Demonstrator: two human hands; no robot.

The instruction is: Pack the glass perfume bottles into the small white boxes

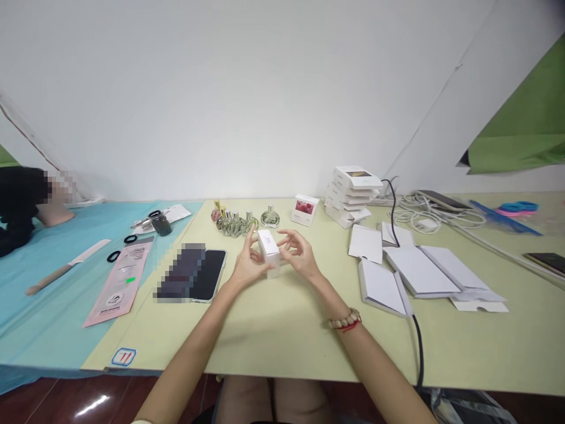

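A small white carton [269, 247] stands tilted above the table between my two hands. My left hand [248, 264] grips its left side, thumb along the front and index finger pointing up. At its right edge, my right hand [299, 254] has curled fingers and thumb against the side of the carton. Just behind sit a row of glass perfume bottles [236, 225] with gold and silver caps, and a single round perfume bottle [270, 218]. A white box with a pink picture [303, 210] stands a little farther right.
White boxes [352, 197] are stacked near the wall. Flattened white cartons [421, 272] lie on the right, a black cable [417, 347] beside them. Left of my hands are a phone [208, 275], a pink packet [118, 285], a knife-like tool [68, 268] and a dark jar [160, 224].
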